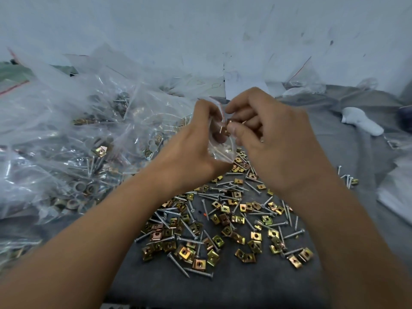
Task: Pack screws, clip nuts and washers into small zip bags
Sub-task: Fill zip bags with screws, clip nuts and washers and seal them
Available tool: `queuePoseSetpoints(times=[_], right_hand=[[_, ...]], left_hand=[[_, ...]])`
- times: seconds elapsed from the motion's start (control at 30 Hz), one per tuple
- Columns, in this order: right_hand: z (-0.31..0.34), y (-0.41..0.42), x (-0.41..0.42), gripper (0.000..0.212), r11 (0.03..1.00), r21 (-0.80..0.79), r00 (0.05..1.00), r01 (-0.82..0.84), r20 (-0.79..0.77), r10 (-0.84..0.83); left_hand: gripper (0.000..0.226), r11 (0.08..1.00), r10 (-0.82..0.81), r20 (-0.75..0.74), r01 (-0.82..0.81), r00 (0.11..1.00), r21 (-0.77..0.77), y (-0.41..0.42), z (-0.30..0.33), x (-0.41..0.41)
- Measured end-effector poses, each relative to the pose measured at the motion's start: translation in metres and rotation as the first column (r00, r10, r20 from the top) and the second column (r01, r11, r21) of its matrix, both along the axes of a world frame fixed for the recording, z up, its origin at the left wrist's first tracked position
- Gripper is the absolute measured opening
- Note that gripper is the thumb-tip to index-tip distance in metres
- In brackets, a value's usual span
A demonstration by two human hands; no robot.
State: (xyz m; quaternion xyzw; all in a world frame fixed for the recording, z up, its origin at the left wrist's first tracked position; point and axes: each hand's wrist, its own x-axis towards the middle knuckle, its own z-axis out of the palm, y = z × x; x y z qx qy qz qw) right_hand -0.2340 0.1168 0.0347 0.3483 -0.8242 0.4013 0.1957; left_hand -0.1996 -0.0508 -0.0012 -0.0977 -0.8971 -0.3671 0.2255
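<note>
Left hand (196, 139) grips zip bag (220, 150); right hand (267, 132) pinches clip nut (229, 126) at its mouth.

Grey cloth surface (223, 288) — loose clip nuts (239, 219) and screws (178, 264) scattered mid-front, heap of filled zip bags (66, 141) along the left edge, white object (361, 121) near the far right, flat clear bags (396, 192) at right edge.
</note>
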Motion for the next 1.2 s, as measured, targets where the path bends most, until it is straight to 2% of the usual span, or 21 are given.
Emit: queuePoseSetpoints(times=[0.1,0.23,0.33,0.4,0.43,0.47,0.57,0.67,0.77,0.93,1.2], right_hand=[[-0.001,-0.006,0.003,0.022,0.993,0.103,0.998,0.063,-0.003,-0.063],[-0.005,-0.011,0.002,0.021,0.998,0.056,0.999,0.03,0.032,-0.032],[-0.01,-0.014,-0.001,0.014,0.991,-0.135,0.999,-0.015,0.046,0.021],[-0.014,-0.011,-0.007,0.012,0.951,-0.31,0.998,-0.015,0.051,0.032],[-0.017,-0.008,-0.012,0.012,0.943,-0.334,0.998,0.011,0.061,0.01],[-0.02,-0.004,-0.017,0.012,0.956,-0.291,0.997,0.046,0.076,-0.025],[-0.037,0.004,-0.029,0.014,0.994,0.07,0.984,0.088,0.149,-0.097],[-0.052,-0.002,-0.031,0.021,0.937,0.349,0.972,0.017,0.212,-0.097],[-0.06,-0.01,-0.032,0.03,0.858,0.511,0.973,-0.047,0.219,-0.077],[-0.065,-0.015,-0.036,0.036,0.844,0.533,0.972,-0.059,0.222,-0.072],[-0.068,-0.015,-0.04,0.02,0.883,0.469,0.983,-0.039,0.176,-0.05]], left_hand=[[0.061,0.999,-0.035,-0.028,0.036,0.999,0.015,-0.002,0.0,-0.002],[0.061,0.997,-0.058,-0.041,0.06,0.997,0.042,-0.003,-0.001,-0.006],[0.06,0.993,-0.009,-0.066,0.017,0.998,0.117,-0.004,-0.002,-0.009],[0.056,0.97,0.042,-0.059,-0.027,0.997,0.241,-0.006,0.0,-0.011],[0.055,0.951,0.074,-0.045,-0.057,0.996,0.304,-0.009,0.001,-0.012],[0.055,0.927,0.11,-0.03,-0.092,0.993,0.364,-0.012,0.003,-0.012],[0.052,0.838,0.199,-0.017,-0.161,0.98,0.522,-0.02,0.007,-0.011],[0.051,0.769,0.284,-0.014,-0.219,0.959,0.6,-0.028,0.01,-0.01],[0.051,0.722,0.343,-0.002,-0.262,0.939,0.64,-0.037,0.011,-0.013],[0.05,0.695,0.393,-0.003,-0.295,0.92,0.655,-0.043,0.01,-0.014],[0.051,0.699,0.394,0.012,-0.308,0.919,0.645,-0.042,0.01,-0.015]])
